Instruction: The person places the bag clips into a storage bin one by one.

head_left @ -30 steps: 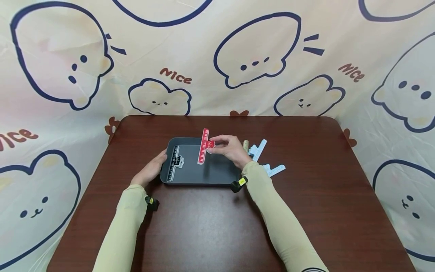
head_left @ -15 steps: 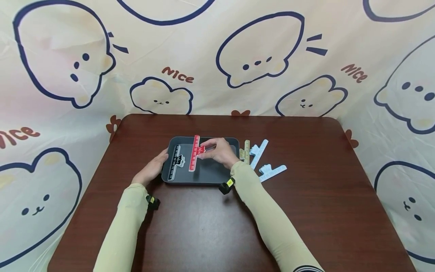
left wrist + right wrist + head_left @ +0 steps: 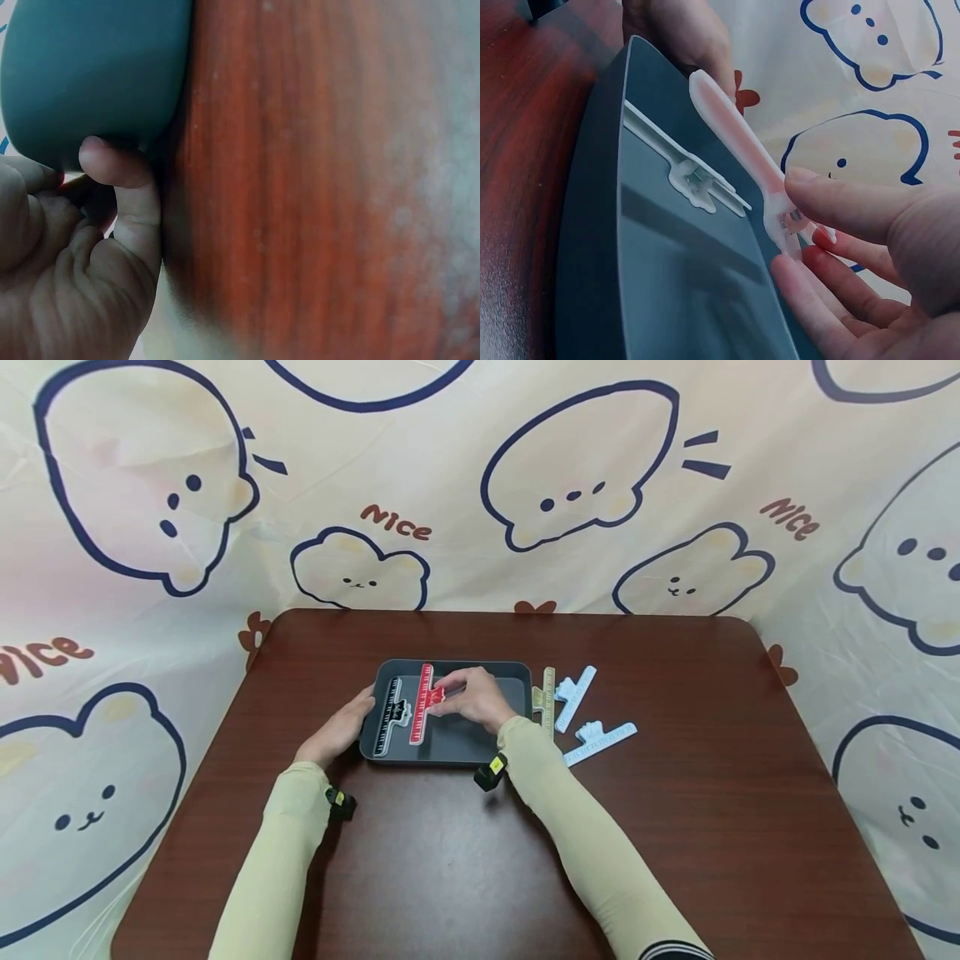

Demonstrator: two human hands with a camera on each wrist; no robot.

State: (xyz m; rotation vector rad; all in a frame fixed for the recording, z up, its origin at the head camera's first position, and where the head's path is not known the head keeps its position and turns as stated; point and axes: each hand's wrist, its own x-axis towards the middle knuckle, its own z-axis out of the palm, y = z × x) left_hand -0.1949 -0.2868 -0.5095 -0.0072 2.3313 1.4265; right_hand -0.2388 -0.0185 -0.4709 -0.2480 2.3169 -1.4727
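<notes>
The right hand [image 3: 474, 697] pinches the red clip [image 3: 422, 704] near its middle — a long, straight clip with a white edge, small white marks like a ruler's, and a pale pink back. It is held over the gray tray [image 3: 465, 745], near the black clip [image 3: 387, 718]. The left hand [image 3: 337, 731] grips the tray at its left end.

And the right hand [image 3: 474, 697] pinches, thumb opposite fingers, right arm [image 3: 588, 827] slanting back behind that grip, left hand [image 3: 337, 728] left of it!
</notes>
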